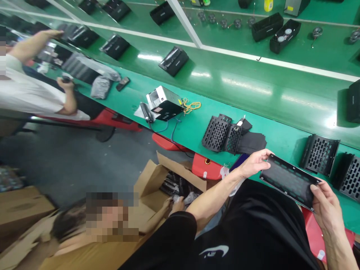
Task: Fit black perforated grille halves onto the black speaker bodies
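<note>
We have the black panel (289,183) between both hands, raised over our lap at the near edge of the green desk (284,131). Our left hand (255,163) pinches one short end, thumb on the upper face and fingers at the rim; our right hand (325,198) grips the opposite end the same way. We judge it light and fairly stiff, probably thin plastic or sheet metal, though we cannot tell which. The rims look like the surest places to hold, since the smooth middle may slip or mark under a thumb. Faint rows of slots show through a dark, filmy layer there, and small pale fittings dot both long edges.

Close to our right hand stand curved, slotted covers (320,154), matt black and gently arched. Beyond our left hand lie more slotted shells (216,133) beside flat black sheets (253,142), which look thin, soft and easily creased, with a pale-handled tool (241,120) resting near them
</note>
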`<action>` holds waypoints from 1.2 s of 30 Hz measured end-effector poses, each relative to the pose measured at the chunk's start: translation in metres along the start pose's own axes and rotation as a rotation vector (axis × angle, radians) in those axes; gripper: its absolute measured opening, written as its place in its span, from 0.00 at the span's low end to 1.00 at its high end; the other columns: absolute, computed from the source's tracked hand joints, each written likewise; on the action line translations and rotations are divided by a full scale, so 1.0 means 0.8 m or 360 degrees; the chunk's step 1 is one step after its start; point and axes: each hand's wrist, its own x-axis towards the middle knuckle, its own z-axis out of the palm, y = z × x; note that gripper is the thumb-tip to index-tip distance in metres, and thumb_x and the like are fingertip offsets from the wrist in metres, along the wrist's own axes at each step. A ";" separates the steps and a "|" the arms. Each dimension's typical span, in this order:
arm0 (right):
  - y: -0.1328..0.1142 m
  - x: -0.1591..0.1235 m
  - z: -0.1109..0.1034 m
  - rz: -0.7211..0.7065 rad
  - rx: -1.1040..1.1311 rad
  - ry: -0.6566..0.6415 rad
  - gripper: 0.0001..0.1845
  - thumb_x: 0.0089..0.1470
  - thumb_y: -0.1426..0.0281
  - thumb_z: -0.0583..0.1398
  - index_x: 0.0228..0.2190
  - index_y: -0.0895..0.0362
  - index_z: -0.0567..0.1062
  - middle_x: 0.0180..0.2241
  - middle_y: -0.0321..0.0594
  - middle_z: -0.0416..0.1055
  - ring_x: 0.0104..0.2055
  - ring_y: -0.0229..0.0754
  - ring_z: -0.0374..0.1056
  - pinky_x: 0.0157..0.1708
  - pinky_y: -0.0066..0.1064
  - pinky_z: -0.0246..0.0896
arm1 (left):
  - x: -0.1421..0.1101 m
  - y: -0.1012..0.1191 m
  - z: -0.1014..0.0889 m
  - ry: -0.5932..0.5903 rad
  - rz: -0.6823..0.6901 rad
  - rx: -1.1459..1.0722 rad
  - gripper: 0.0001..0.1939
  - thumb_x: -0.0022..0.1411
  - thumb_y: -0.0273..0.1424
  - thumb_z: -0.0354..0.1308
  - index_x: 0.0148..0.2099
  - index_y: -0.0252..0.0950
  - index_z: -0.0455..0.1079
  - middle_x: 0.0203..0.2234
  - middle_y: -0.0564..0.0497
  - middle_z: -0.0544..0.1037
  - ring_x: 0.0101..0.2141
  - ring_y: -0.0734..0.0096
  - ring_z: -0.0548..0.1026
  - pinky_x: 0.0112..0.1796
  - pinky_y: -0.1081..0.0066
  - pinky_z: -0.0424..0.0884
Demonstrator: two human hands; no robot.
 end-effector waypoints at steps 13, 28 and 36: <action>0.002 0.008 0.001 0.0100 0.0071 0.0036 0.25 0.40 0.57 0.80 0.35 0.50 0.76 0.33 0.33 0.79 0.31 0.42 0.74 0.34 0.33 0.70 | -0.003 0.002 0.001 -0.0011 -0.0048 -0.0033 0.26 0.47 0.32 0.71 0.50 0.36 0.71 0.36 0.55 0.70 0.31 0.77 0.64 0.35 0.74 0.59; -0.005 0.007 0.009 0.0035 -0.0045 0.0029 0.25 0.41 0.54 0.79 0.33 0.52 0.75 0.29 0.31 0.75 0.31 0.40 0.70 0.33 0.30 0.66 | -0.007 -0.002 -0.003 -0.0004 0.0025 -0.0118 0.25 0.46 0.28 0.68 0.49 0.36 0.73 0.36 0.54 0.73 0.32 0.76 0.65 0.35 0.74 0.59; -0.025 0.015 0.009 0.0032 -0.0128 -0.0132 0.26 0.38 0.55 0.79 0.34 0.52 0.77 0.31 0.32 0.77 0.33 0.40 0.72 0.37 0.30 0.70 | -0.032 -0.013 0.006 0.0173 0.0135 -0.0250 0.25 0.46 0.27 0.67 0.50 0.36 0.73 0.35 0.55 0.73 0.30 0.77 0.64 0.34 0.73 0.57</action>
